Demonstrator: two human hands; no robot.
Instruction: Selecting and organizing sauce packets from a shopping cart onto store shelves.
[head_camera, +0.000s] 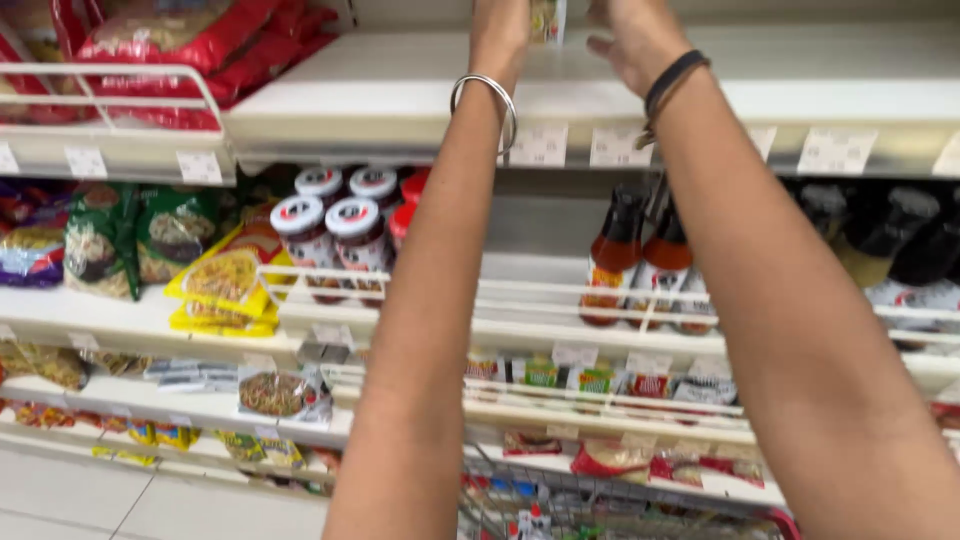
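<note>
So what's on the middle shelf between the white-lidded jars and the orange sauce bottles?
In the head view, the stretch between the white-lidded jars and the orange sauce bottles shows bare white shelf, partly hidden by the left forearm.

White store shelves (400, 95) rise in tiers with white wire rails (520, 290) along their edges; below them, at lower left, lies pale tiled floor (110, 500), evenly lit.

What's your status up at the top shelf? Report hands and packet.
Left hand gripping small packet at top shelf. Right hand beside it, fingers open, not gripping. Nothing blocking; sauce bottles sit below.
</note>
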